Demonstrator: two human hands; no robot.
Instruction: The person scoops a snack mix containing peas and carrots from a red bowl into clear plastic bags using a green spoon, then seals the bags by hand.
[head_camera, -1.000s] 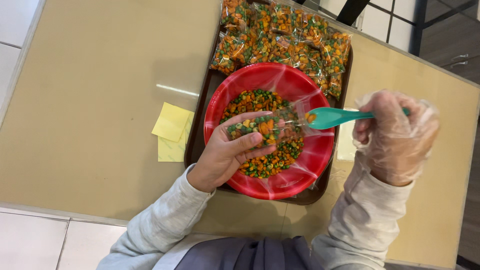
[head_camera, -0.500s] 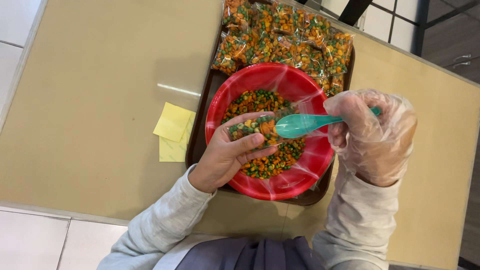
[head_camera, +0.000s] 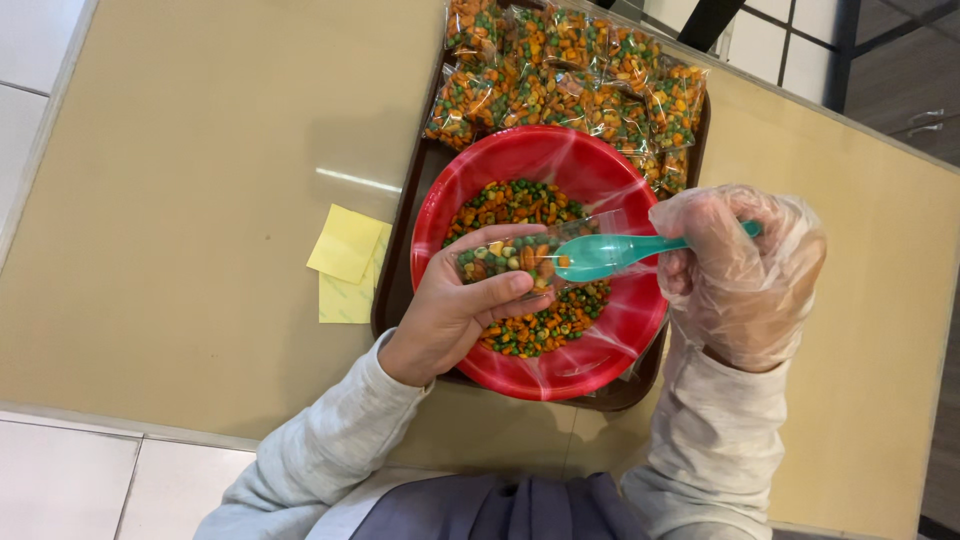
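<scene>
— Both hands were busy over the red bowl (head_camera: 600, 165): the left hand (head_camera: 450, 310), bare, pinched a small clear bag (head_camera: 520, 255) half filled with orange and green snack mix, and the gloved right hand (head_camera: 745, 270) was closed round the handle of a teal spoon (head_camera: 610, 255).

— Where did the spoon's bowl sit?

— Right at the bag's open mouth, above the loose mix (head_camera: 530, 330) in the red bowl. The mouth looked narrow beside the spoon, so a poor tilt could have sent pieces over the lip.

— Would they have been lost?

— Probably not; the bag was held over the bowl, which stood on a dark tray (head_camera: 400, 270). A wider miss might have scattered some onto the tan worktop (head_camera: 200, 180).

— Anything else at risk?

— The bag was gripped only by thumb and fingers near its filled end. Soft film could have folded shut or slipped as weight was added. The loose plastic glove might also have let the handle twist.

— And the rest?

— Filled bags (head_camera: 570, 70) lay packed at the tray's far end, touching the bowl's rim; yellow sticky notes (head_camera: 345, 265) sat just beside the tray.
</scene>
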